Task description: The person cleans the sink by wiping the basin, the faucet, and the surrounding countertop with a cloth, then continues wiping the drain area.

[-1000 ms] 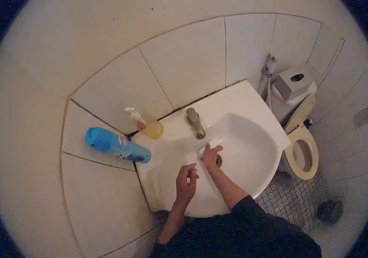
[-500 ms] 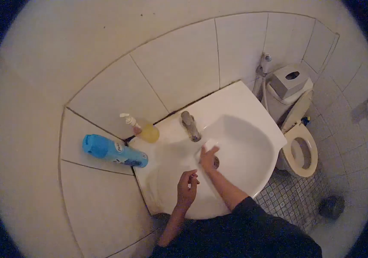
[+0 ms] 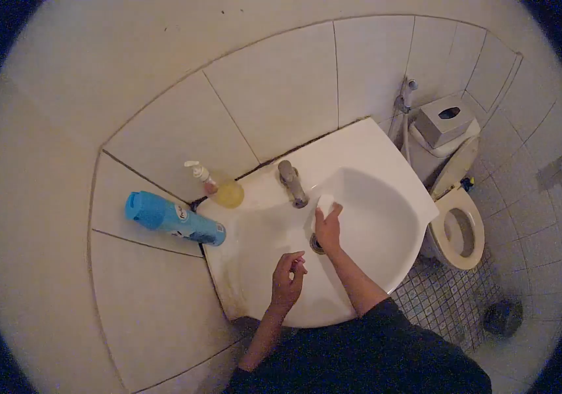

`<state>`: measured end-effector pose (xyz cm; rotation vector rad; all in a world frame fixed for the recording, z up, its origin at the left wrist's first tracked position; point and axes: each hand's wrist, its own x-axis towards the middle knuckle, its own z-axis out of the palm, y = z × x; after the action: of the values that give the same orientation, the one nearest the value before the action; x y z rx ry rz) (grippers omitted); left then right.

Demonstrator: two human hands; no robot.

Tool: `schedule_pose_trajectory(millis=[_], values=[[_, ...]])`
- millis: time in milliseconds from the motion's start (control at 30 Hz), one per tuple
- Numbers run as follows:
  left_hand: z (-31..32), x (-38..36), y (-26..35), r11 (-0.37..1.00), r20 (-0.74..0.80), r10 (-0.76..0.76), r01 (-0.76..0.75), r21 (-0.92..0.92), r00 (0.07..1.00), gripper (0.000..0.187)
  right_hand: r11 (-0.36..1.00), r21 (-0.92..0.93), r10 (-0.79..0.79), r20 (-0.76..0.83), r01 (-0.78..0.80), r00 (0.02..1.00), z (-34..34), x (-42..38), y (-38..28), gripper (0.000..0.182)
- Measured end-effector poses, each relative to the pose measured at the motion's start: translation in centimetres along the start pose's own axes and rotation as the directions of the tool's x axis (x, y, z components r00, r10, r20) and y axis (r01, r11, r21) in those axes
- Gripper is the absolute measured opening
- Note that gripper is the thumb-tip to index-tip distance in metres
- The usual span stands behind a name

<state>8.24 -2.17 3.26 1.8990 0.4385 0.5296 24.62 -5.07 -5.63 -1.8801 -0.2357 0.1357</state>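
Observation:
A small white pad point(image 3: 325, 201) is under the fingers of my right hand point(image 3: 329, 230), pressed on the inner back wall of the white sink point(image 3: 379, 203). The hand is closed over it and hides most of it; its exact kind does not show. Just below that hand lies the metal drain point(image 3: 317, 245), partly covered by the wrist. The grey faucet point(image 3: 293, 184) stands right behind, to the left. My left hand point(image 3: 287, 279) hovers over the front left of the basin, fingers loosely curled and apart from the thumb, holding nothing visible.
On the left of the sink top stand a blue spray can point(image 3: 176, 218) and a pump bottle point(image 3: 227, 193) of yellow liquid. To the right are a toilet point(image 3: 468, 253), a silver tissue box point(image 3: 435, 125) on its tank, and a hand sprayer point(image 3: 407, 95) on the wall.
My right hand has slid the white pad from the left of the drain up and right along the basin, uncovering more of the drain. My left hand has barely moved.

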Motion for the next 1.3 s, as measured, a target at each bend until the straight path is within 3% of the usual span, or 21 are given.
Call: schedule_pose_trajectory(millis=[33,100,133,200,233,300,333,400,533,600,733,800,900,933,1000,1033,1100,1133,1200,1233,1300], values=[[0.1,0.0,0.0,1.000,0.002,0.008,-0.008,0.011,1.000,0.019,1.000,-0.001,0.000,-0.001,0.000,1.000,0.2,-0.1,0.2,0.063],[0.3,-0.1,-0.1,1.000,0.009,-0.004,0.004,0.003,1.000,0.019,0.964,0.104,0.244,0.027,-0.245,0.969,1.3,0.0,1.9,0.068],[0.1,0.0,-0.1,1.000,0.012,-0.012,0.012,0.000,1.000,0.020,0.964,0.107,0.241,0.026,-0.243,0.970,1.7,0.7,2.6,0.068],[-0.1,0.0,0.0,1.000,0.006,0.004,-0.005,0.018,1.000,0.020,0.839,0.245,0.492,0.041,-0.486,0.870,1.5,2.7,3.1,0.075],[0.1,0.1,0.1,0.999,0.004,0.021,-0.021,0.031,1.000,0.020,0.840,0.243,0.491,0.038,-0.485,0.870,1.5,3.4,3.0,0.075],[0.1,0.2,0.4,0.999,0.007,0.022,-0.022,0.025,1.000,0.020,0.906,0.286,0.340,-0.050,-0.313,0.939,1.1,4.2,2.1,0.051],[0.1,0.0,0.4,0.999,0.012,0.018,-0.019,0.027,1.000,0.020,0.905,0.281,0.345,-0.049,-0.319,0.937,0.8,3.7,2.2,0.051],[0.4,-0.2,0.2,1.000,0.016,0.007,-0.007,-0.014,1.000,0.018,0.965,0.072,0.254,-0.002,-0.253,0.967,0.1,2.9,3.8,0.069],[0.6,-0.2,0.0,0.999,0.046,-0.018,0.020,-0.042,0.999,0.017,0.908,0.036,0.412,0.112,-0.418,0.904,-1.3,3.4,4.7,0.059],[0.7,-0.2,-0.5,0.998,0.048,-0.036,0.039,-0.054,0.998,0.017,0.955,0.188,0.222,0.060,-0.230,0.973,-1.2,4.2,4.6,0.045],[0.6,-0.3,-0.8,0.997,0.042,-0.036,0.039,-0.060,0.998,0.017,0.965,0.148,0.223,-0.033,-0.215,0.974,-0.2,5.0,4.7,0.043],[0.5,-0.1,-0.5,0.997,0.039,-0.028,0.031,-0.067,0.999,0.017,0.842,0.281,0.488,-0.031,-0.461,0.872,-0.6,5.4,3.7,0.043],[0.6,0.1,-0.8,0.997,0.020,-0.011,0.012,-0.072,1.000,0.018,0.918,0.240,0.293,0.129,-0.316,0.947,-2.5,5.8,0.6,0.044],[0.6,-0.2,-1.1,0.998,0.010,-0.002,0.002,-0.058,1.000,0.019,0.918,0.234,0.295,0.137,-0.320,0.946,-2.3,5.5,1.0,0.044],[0.6,-0.5,-1.2,0.998,0.000,-0.015,0.015,-0.055,1.000,0.019,0.994,-0.113,-0.008,-0.077,-0.001,0.997,-1.1,5.0,4.1,0.051],[0.5,-0.2,-1.1,0.998,-0.009,-0.013,0.012,-0.054,1.000,0.019,0.994,-0.109,-0.011,-0.079,0.002,0.997,-1.0,4.7,5.4,0.051],[0.3,-0.1,-0.8,0.999,-0.014,-0.008,0.008,-0.051,1.000,0.019,0.966,-0.186,0.198,0.093,-0.178,0.976,-2.0,3.7,7.0,0.055],[0.2,0.0,-0.6,0.999,-0.021,-0.008,0.007,-0.051,1.000,0.019,0.967,-0.187,0.194,0.098,-0.174,0.976,-3.0,4.1,6.9,0.055],[-0.2,0.1,-0.3,0.999,-0.044,-0.012,0.009,-0.052,0.999,0.019,0.840,-0.543,0.196,0.317,0.008,0.928,-6.6,3.6,3.3,0.056],[-0.4,0.2,-0.3,0.999,-0.059,-0.004,0.001,-0.051,0.998,0.018,0.838,-0.545,0.199,0.324,0.011,0.925,-7.7,3.3,2.1,0.056],[-0.6,0.2,-0.2,0.998,-0.070,-0.016,0.013,-0.054,0.997,0.018,0.628,-0.769,0.133,0.255,0.118,0.958,-9.4,3.2,0.5,0.051]])
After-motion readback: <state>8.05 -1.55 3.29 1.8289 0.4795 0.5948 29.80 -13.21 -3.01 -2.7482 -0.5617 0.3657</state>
